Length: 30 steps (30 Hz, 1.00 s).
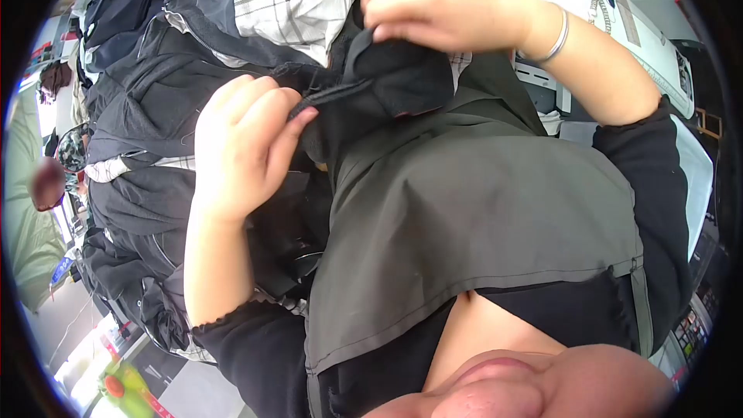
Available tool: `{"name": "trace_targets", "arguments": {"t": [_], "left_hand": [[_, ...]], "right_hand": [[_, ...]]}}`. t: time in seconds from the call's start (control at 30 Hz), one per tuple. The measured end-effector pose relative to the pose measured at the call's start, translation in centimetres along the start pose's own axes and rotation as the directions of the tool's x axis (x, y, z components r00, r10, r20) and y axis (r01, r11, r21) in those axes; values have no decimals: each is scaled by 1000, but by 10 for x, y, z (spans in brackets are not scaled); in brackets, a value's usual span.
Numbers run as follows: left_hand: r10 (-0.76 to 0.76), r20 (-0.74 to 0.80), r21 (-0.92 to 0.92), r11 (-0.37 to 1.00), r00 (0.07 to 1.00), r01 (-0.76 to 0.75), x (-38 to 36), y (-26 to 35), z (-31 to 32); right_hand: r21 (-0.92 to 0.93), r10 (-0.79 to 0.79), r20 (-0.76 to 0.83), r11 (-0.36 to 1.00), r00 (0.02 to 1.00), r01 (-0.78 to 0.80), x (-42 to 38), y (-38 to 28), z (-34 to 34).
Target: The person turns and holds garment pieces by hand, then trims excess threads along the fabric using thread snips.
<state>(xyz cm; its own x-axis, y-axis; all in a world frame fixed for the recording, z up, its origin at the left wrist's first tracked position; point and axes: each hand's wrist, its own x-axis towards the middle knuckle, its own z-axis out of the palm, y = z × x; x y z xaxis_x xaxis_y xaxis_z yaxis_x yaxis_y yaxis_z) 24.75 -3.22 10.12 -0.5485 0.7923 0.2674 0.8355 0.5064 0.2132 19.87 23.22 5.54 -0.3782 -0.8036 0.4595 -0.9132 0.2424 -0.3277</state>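
Note:
A black cloth garment (410,77) is stretched between my two hands in front of my apron (480,209). My left hand (244,139) pinches a narrow folded edge of it between thumb and fingers. My right hand (441,11), with a silver bracelet at the wrist, grips the same cloth higher up, its fingertips closed on the fabric. A strip of the edge runs loosely from one hand towards the other. White checked fabric (282,0) lies just behind my hands. Where the garment's lower part hangs, my apron and the dark cloth around it make its outline hard to see.
Dark garments (147,101) are heaped on the left, some with white checked lining. A white worktop (642,54) on the right has a ruler strip, a chain and a dark object. Another person (48,183) is at the far left.

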Motion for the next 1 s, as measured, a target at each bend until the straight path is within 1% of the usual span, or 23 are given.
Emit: {"name": "trace_targets", "arguments": {"t": [0.03,0.07,0.1,0.13,0.17,0.2,0.23,0.3,0.33,0.37,0.4,0.43,0.47,0.5,0.57,0.6,0.63,0.7,0.73,0.77,0.87,0.97,1.0], "left_hand": [[25,-23,-8,1000,999,-25,2,0,1],[58,-2,-13,998,998,-58,-2,3,-6],[79,-45,-24,997,996,-80,-12,-1,-12],[-14,-100,-40,999,995,10,-27,-9,-17],[-104,-161,-50,994,981,97,-38,-17,-19],[-53,-188,-75,996,981,40,-36,-18,-14],[-82,-136,-90,994,987,70,-38,-17,-14],[-67,-144,-72,996,987,57,-26,-15,-12],[-98,-115,-62,994,989,91,-22,-15,-13],[-98,-117,-61,994,988,91,-19,-16,-12],[-124,-134,-81,990,983,114,-16,-19,-11],[-150,-156,-100,986,976,136,-13,-21,-9],[-158,-140,-114,983,977,143,-10,-24,-10],[-159,-142,-115,983,977,143,-7,-23,-10],[-284,-94,-209,943,954,260,1,-18,-11],[-271,-102,-179,951,957,251,2,-18,-11],[-272,-102,-179,951,957,251,3,-17,-12],[-475,-25,-32,880,880,474,3,-14,-13],[-446,-56,81,890,893,450,2,-13,-8],[-430,-44,183,884,902,430,1,-8,-4],[-422,58,41,906,905,420,9,24,8],[-393,74,8,919,916,394,15,33,21],[-300,68,146,947,952,288,16,27,25]], "right_hand": [[-13,-95,-47,995,994,95,4,-8,0],[-31,-141,-100,990,985,138,-2,-2,-1],[-45,-124,-176,992,977,118,-17,20,-1],[-38,-63,-236,998,970,55,-33,41,1],[38,110,-205,994,973,-104,-36,36,-6],[104,279,-168,959,946,-264,-40,30,-12],[118,303,-104,949,947,-291,-39,32,-9],[81,264,-146,964,953,-255,-32,28,0],[29,245,-133,969,960,-243,-27,28,-3],[-12,234,-121,971,965,-237,-22,21,-3],[-88,275,-152,953,949,-290,-14,1,-9],[-89,116,-256,986,960,-143,-8,-1,-5],[-122,-48,-350,993,935,5,-2,-3,0],[-3,-13,-378,1000,926,13,4,-17,3],[49,-25,-244,998,970,38,7,-33,19],[47,74,-142,997,987,-68,8,-41,24],[8,148,-190,989,971,-149,10,-39,35],[-74,239,-61,967,969,-243,7,-19,41],[-34,198,-83,979,977,-201,8,-12,42],[18,140,-100,990,985,-139,7,-6,42],[-33,114,-75,993,991,-117,14,-11,35],[-43,105,-93,993,990,-110,20,-19,25],[-151,80,-86,984,993,-93,20,-22,19]]}}
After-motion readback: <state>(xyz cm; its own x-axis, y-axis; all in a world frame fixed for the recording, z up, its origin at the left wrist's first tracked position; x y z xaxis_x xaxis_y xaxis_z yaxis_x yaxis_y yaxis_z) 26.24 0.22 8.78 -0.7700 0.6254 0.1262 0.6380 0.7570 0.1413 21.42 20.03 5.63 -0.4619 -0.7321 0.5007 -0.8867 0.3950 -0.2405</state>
